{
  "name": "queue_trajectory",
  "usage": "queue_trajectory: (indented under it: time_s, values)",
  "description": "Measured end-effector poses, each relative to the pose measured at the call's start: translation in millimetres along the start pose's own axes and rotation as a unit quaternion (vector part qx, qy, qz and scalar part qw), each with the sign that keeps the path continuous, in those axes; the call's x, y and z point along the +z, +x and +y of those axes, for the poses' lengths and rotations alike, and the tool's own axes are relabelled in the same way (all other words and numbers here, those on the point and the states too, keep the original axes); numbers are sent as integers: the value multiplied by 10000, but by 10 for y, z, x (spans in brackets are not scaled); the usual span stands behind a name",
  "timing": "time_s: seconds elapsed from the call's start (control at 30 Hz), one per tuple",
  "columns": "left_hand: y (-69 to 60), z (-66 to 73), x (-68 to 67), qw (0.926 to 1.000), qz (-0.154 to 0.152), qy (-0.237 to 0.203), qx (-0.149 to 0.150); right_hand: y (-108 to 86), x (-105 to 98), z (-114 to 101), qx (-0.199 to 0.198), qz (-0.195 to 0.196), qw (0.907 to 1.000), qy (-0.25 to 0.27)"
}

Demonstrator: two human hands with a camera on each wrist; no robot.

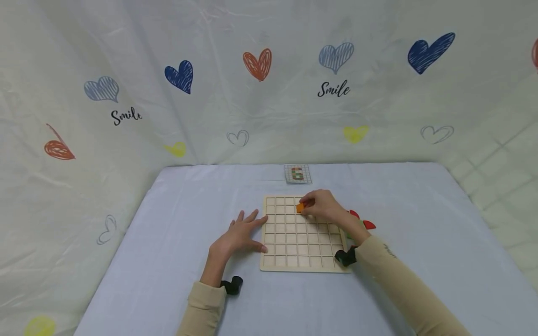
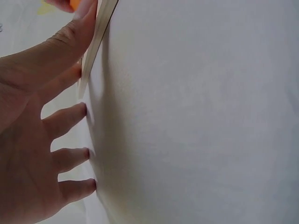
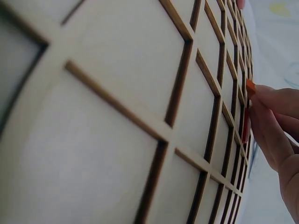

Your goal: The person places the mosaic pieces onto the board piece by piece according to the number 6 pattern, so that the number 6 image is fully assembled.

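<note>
A square wooden grid board (image 1: 279, 248) lies on the white-covered table. My right hand (image 1: 322, 205) pinches a small orange piece (image 1: 300, 208) between thumb and fingers, over the board's far rows. In the right wrist view the orange piece (image 3: 251, 87) is at the fingertips, and a red piece (image 3: 245, 125) shows at the grid just below them. Spread out at the board's left side, my left hand (image 1: 239, 235) touches its edge with thumb and index finger. The left wrist view shows the other fingertips (image 2: 77, 189) resting on the cloth.
Beyond the board lies a small pattern card (image 1: 298, 174) with a red and green figure on a grid. Red pieces (image 1: 369, 225) and some green lie right of the board, partly behind my right forearm. A white curtain (image 1: 290, 112) with printed hearts hangs behind the table.
</note>
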State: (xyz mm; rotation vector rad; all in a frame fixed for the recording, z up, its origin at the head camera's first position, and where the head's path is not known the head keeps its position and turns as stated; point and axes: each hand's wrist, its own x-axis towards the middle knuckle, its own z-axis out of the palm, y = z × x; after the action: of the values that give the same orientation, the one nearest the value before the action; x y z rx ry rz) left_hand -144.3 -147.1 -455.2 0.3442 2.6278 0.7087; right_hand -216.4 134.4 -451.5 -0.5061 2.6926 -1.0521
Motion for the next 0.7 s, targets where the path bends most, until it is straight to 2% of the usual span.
queue_trajectory:
  time_s: [0.4, 0.6, 0.7]
  values:
    - [1, 2, 3, 10000, 39, -24, 13, 58, 53, 11, -509, 17, 9963, -687]
    - [5, -4, 9, 10000, 14, -25, 1, 30, 59, 20, -592, 51, 9957, -716]
    - [12, -14, 11, 10000, 8, 16, 10, 2, 43, 34, -757, 91, 9944, -734]
